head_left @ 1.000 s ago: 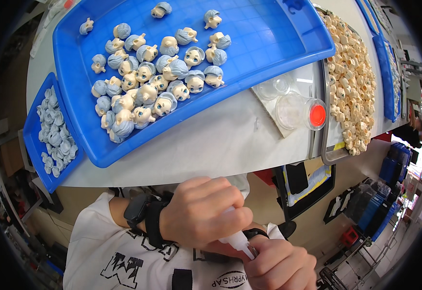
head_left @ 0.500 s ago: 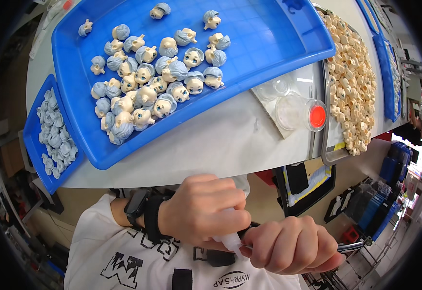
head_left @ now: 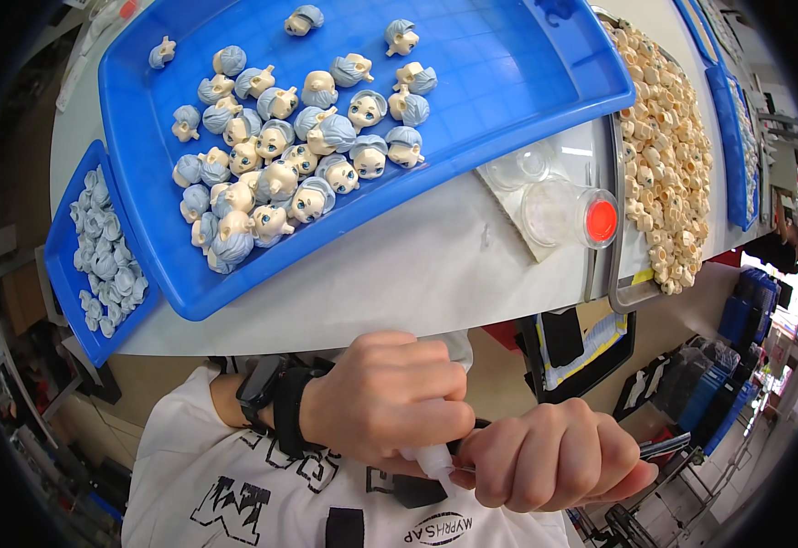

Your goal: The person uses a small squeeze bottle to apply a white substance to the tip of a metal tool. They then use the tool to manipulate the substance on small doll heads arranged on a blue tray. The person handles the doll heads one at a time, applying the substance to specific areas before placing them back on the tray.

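White bottle: in front of the table's near edge, above the person's shirt, its narrow nozzle tilted down to the right.
Left hand: closed in a narrow grip around the bottle, knuckles up, fingers curled over its body.
Right hand: just right of the nozzle, curled into a fist around a slim metal tool, whose far end sticks out on the right; whether its tip touches the nozzle, I cannot tell.
Left wrist: a dark wristwatch and, nearer the hand, a black band.
Large blue tray: on the far left and middle of the white table, with doll heads bunched toward its near left part, cream faces and pale blue hair.
Small blue tray: left of the large one, filled with pale blue hair pieces.
Metal tray: on the right of the table, heaped with beige pieces.
Clear containers: between the large blue tray and the metal tray, a red disc showing at the right.
Thin metal rod: just left of the metal tray.
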### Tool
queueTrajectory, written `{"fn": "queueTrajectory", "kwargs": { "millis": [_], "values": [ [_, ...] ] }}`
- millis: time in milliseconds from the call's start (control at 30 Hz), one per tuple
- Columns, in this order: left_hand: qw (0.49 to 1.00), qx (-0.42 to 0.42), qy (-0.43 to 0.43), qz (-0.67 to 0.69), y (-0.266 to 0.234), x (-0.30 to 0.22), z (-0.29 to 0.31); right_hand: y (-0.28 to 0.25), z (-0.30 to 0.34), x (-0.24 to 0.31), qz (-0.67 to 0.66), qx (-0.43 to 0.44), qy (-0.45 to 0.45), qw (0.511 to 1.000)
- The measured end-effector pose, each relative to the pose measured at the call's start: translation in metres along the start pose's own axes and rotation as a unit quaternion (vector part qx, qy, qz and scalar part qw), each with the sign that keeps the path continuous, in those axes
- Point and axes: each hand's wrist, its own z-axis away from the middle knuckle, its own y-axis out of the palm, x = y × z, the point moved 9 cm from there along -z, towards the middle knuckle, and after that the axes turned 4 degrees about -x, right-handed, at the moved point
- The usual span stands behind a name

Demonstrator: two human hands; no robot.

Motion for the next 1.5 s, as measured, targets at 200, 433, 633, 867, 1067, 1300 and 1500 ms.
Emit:
{"fn": "queueTrajectory", "kwargs": {
  "millis": [200, 433, 633, 867, 1067, 1300, 1500],
  "values": [
    [0.999, -0.023, -0.021, -0.024, -0.003, 0.004, 0.006, 0.017, 0.006, 0.008, 0.137, 0.047, -0.122, 0.982],
    [0.997, -0.024, -0.021, -0.067, -0.007, -0.005, -0.002, 0.032, 0.006, 0.005, 0.209, 0.077, -0.183, 0.958],
    [0.996, -0.010, 0.007, -0.085, -0.007, -0.001, 0.006, 0.014, 0.006, 0.002, 0.140, 0.028, -0.089, 0.986],
    [1.000, -0.011, -0.002, -0.026, -0.003, -0.001, 0.004, 0.005, 0.000, -0.002, 0.019, 0.025, -0.007, 0.999],
    [1.000, -0.008, -0.002, -0.009, 0.000, 0.002, 0.005, 0.001, -0.002, -0.005, -0.002, 0.012, 0.003, 1.000],
    [1.000, -0.003, -0.010, -0.002, 0.003, 0.003, 0.006, 0.009, 0.002, -0.001, 0.077, 0.017, -0.048, 0.996],
    [0.999, -0.020, -0.021, -0.019, -0.001, 0.003, 0.006, 0.024, 0.004, 0.003, 0.155, 0.075, -0.140, 0.975]
  ]
}}
